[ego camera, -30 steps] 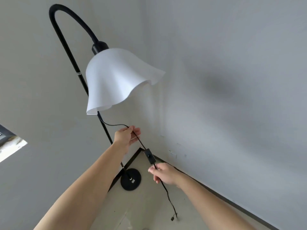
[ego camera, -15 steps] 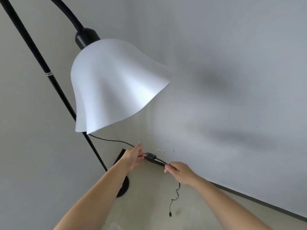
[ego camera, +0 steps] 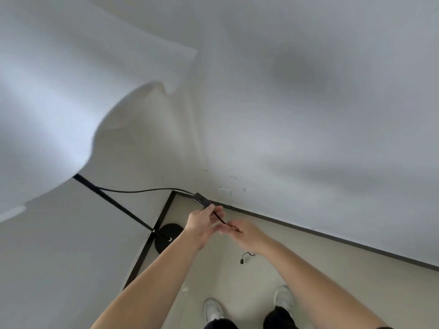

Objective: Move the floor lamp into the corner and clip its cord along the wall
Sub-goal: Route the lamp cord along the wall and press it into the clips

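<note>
In corner: lamp base point(ego camera: 169, 236) on beige floor point(ego camera: 308, 276); both hands pinch cord point(ego camera: 142, 191).

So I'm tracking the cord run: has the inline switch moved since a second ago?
Yes. The inline switch has dropped toward the baseboard near the corner, having hung well above the floor before. The left hand pinches the cord just below it.

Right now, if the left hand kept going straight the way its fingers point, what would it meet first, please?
Probably the inline switch at the left hand fingertips, then the baseboard; depth is unclear.
</note>
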`<move>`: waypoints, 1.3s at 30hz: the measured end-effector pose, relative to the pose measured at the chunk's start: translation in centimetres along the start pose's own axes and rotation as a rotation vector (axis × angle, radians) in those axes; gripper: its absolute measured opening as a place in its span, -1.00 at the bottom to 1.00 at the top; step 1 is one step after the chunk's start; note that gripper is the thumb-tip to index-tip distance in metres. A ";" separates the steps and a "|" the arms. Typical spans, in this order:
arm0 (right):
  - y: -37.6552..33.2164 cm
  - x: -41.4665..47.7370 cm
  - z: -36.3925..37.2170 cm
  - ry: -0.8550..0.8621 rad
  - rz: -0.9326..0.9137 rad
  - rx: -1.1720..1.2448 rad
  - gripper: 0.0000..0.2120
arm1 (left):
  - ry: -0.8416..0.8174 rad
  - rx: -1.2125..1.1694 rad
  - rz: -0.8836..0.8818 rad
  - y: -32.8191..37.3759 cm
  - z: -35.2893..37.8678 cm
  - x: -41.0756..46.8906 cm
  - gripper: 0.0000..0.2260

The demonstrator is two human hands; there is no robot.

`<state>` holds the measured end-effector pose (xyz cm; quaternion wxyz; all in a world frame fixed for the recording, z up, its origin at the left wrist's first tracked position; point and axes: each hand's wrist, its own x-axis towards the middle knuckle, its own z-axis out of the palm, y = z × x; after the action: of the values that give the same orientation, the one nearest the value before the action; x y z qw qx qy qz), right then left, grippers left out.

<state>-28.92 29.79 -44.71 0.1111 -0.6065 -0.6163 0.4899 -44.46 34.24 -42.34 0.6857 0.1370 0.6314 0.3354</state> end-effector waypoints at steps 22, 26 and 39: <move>10.8 8.0 -3.4 -0.039 -0.014 0.074 -0.67 | 0.058 -0.059 -0.003 -3.6 3.3 11.1 -0.71; 10.9 10.5 -3.4 0.092 -0.027 0.109 -0.70 | 0.004 -0.035 0.042 -4.3 3.2 13.6 -0.86; 20.6 17.0 3.3 0.208 0.077 0.187 -0.63 | 0.183 -0.163 0.389 -1.5 -1.3 23.1 -0.90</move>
<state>-22.25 38.42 -69.31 0.2117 -0.6640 -0.5295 0.4836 -45.77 47.44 -61.31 0.5566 0.1694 0.6235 0.5223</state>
